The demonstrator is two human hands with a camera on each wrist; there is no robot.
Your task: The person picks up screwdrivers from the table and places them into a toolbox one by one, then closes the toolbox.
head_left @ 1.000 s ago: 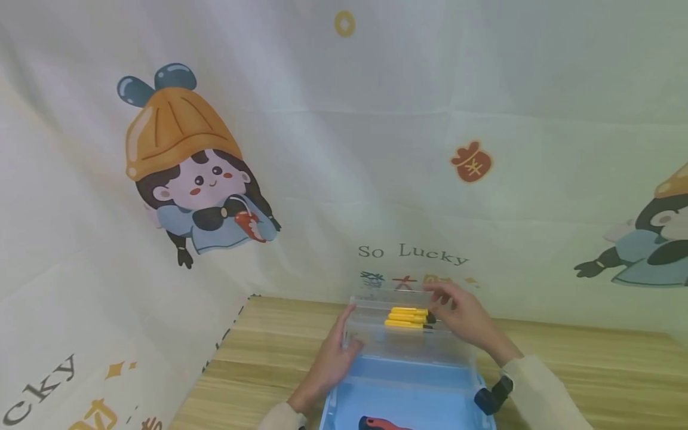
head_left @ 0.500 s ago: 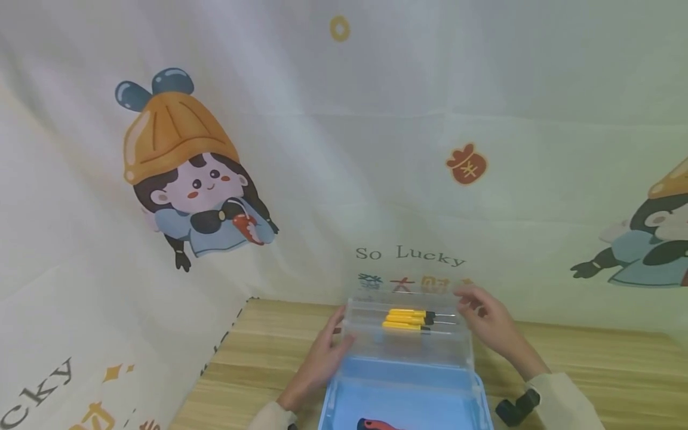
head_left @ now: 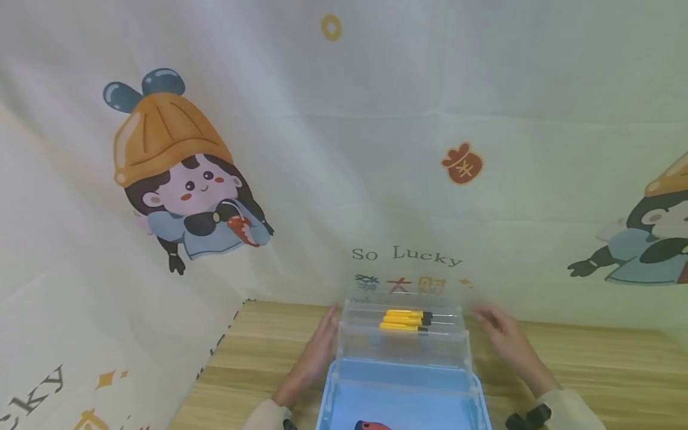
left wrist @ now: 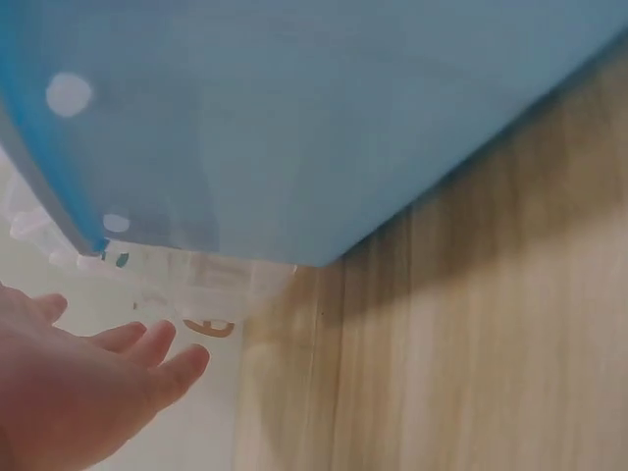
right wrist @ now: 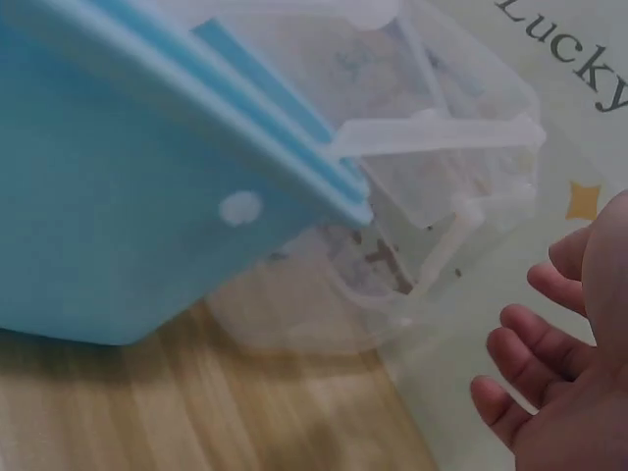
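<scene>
A blue storage box (head_left: 400, 391) stands open on the table, with a clear plastic tray (head_left: 357, 343) raised at its back. Several small yellow-handled screwdrivers (head_left: 403, 321) lie side by side in the upper tray, their thin shafts pointing right. At the bottom of the box shows part of a red-and-black handle (head_left: 372, 425); the rest is cut off by the frame. My left hand (head_left: 316, 348) is beside the tray's left side, its fingers loosely extended and holding nothing. To the right of the tray my right hand (head_left: 507, 339) hangs apart from it, fingers relaxed and slightly blurred.
The wooden table (head_left: 607, 358) reaches back to a pale printed cloth (head_left: 301, 179) hanging behind and to the left. Black wrist devices (head_left: 529, 418) sit at the sleeves. The box's blue side wall (left wrist: 265, 137) fills much of the left wrist view.
My right hand has left the screwdrivers and moved right, away from the tray. My left hand has let go of the tray's left edge and drawn slightly outward. The screwdrivers stay put.
</scene>
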